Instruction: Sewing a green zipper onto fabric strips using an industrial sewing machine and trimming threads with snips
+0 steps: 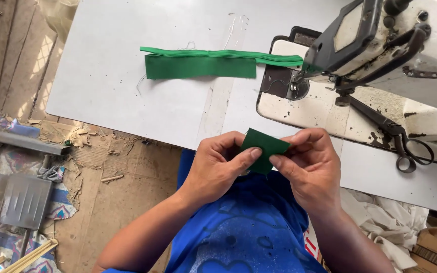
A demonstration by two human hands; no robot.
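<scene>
My left hand and my right hand together pinch a small dark green fabric piece, folded, just above my lap at the near edge of the white table. Farther back on the table lies a long green fabric strip with a green zipper along its top edge. The strip's right end runs under the presser foot of the sewing machine.
Black scissors lie on the machine bed at the right. White cloth scraps and a cardboard box sit at lower right. Left of the table are cardboard sheets on the floor, a grey metal pedal and wooden sticks.
</scene>
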